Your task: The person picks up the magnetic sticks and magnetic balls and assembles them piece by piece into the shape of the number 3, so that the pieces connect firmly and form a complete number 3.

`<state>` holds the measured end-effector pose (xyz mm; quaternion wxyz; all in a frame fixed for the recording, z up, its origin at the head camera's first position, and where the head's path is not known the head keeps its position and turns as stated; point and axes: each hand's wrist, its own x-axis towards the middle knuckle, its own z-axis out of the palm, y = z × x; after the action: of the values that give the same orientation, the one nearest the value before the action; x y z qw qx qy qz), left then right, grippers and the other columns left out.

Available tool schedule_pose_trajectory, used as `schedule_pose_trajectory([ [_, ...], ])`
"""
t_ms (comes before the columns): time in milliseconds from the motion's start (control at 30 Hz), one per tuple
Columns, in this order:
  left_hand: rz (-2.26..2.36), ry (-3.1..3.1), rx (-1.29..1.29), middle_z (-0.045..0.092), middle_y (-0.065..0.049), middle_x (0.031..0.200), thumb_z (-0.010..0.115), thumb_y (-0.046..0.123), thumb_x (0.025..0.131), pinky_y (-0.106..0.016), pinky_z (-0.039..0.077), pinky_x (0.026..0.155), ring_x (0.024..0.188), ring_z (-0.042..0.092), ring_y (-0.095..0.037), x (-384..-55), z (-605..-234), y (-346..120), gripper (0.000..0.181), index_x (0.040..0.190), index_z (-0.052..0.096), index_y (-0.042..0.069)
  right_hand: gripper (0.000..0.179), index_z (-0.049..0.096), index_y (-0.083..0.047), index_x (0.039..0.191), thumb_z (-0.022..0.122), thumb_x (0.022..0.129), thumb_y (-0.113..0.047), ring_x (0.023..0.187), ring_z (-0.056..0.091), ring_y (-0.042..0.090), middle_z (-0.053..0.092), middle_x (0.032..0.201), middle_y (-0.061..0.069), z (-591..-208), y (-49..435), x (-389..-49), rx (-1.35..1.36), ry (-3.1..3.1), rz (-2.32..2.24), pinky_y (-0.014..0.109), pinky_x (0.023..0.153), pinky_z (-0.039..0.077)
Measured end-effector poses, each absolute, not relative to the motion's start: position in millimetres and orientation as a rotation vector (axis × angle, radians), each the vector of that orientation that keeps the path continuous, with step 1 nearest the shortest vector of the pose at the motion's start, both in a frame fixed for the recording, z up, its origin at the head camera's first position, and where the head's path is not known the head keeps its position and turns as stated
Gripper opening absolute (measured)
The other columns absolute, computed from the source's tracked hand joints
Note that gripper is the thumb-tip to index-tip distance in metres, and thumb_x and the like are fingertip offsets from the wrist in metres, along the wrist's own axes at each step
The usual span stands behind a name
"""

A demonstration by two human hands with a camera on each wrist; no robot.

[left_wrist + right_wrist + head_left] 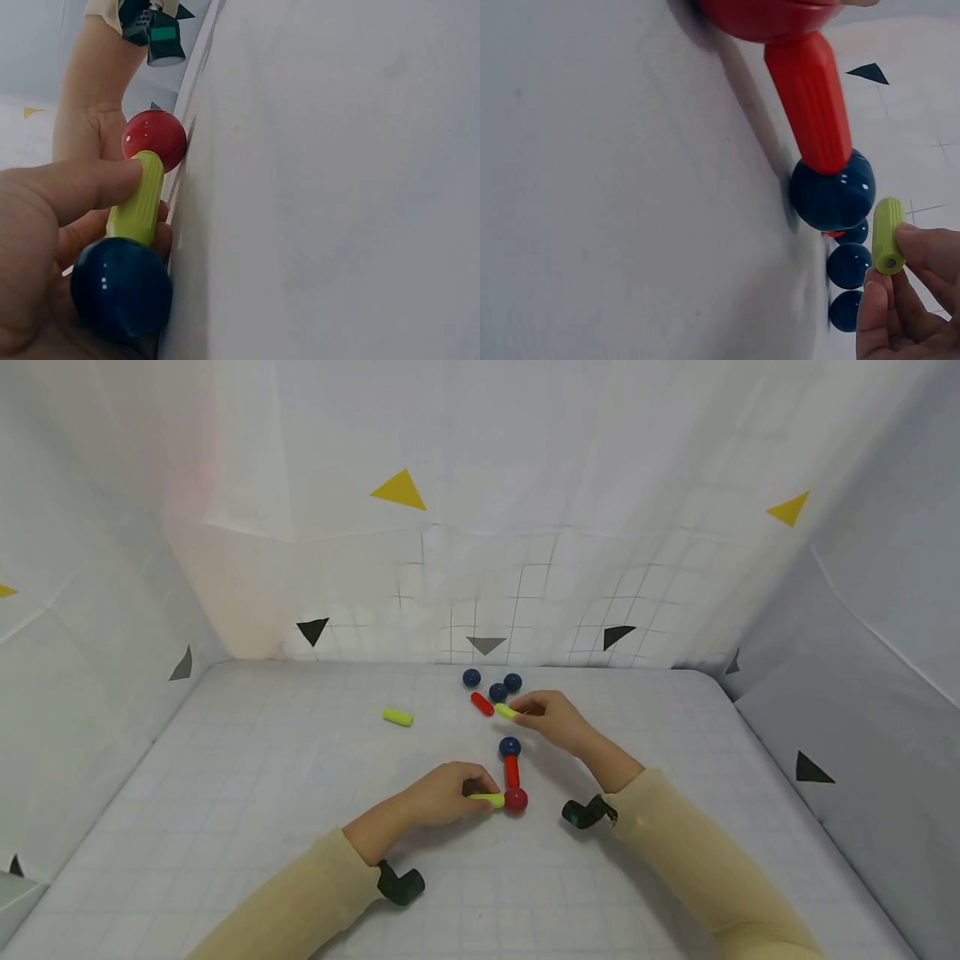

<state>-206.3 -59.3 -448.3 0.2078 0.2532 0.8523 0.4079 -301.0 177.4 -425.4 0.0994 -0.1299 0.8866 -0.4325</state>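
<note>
The left hand (pixel 450 793) grasps the lower yellow rod (pixel 487 799) with the thumb laid along its side. One end of this rod meets the red ball (pixel 516 801); the other end meets the near blue ball (pixel 121 289), which sits within the curl of the hand and shows in the left wrist view. The joined red rod (pixel 512 772) extends from the red ball, away from the person, to the far blue ball (pixel 510 747), so the two rods form a corner at the red ball. The assembly is at the middle of the table (pixel 262 777). The right hand (pixel 551 718) pinches the upper yellow rod (pixel 887 232) between thumb and fingers, beyond the far blue ball and apart from it. The near end of this rod shows a small round grey spot. Just beside this hand are the loose red rod (pixel 482 703) and three loose blue balls (pixel 498 692). The loose yellow rod (pixel 398 717) lies to the left, well apart from both hands.
</note>
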Motion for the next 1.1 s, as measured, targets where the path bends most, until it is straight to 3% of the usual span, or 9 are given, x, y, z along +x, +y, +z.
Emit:
schedule_pose_trajectory([
  [300, 1.158, 2.348, 0.727, 0.067, 0.015, 0.100, 0.071, 0.020, 0.094, -0.030, 0.048, 0.093, 0.097, 0.059, -0.008, -206, -449, -61, 0.014, 0.107, 0.070, 0.022, 0.024, 0.073, -0.014, 0.119, 0.070, 0.095, -0.013, 0.104, 0.061, 0.021, 0.069, 0.114, 0.003, -438, 166, -310, -0.415, 2.616, -1.170, 0.034, 0.093, 0.053],
  [1100, 1.167, 2.353, 0.771, 0.067, 0.015, 0.100, 0.072, 0.019, 0.094, -0.029, 0.048, 0.092, 0.097, 0.060, -0.006, -207, -450, -62, 0.014, 0.107, 0.070, 0.022, 0.020, 0.075, -0.010, 0.114, 0.071, 0.094, -0.011, 0.102, 0.061, 0.020, 0.070, 0.110, 0.004, -444, 160, -322, -0.394, 2.608, -1.124, 0.034, 0.094, 0.052],
])
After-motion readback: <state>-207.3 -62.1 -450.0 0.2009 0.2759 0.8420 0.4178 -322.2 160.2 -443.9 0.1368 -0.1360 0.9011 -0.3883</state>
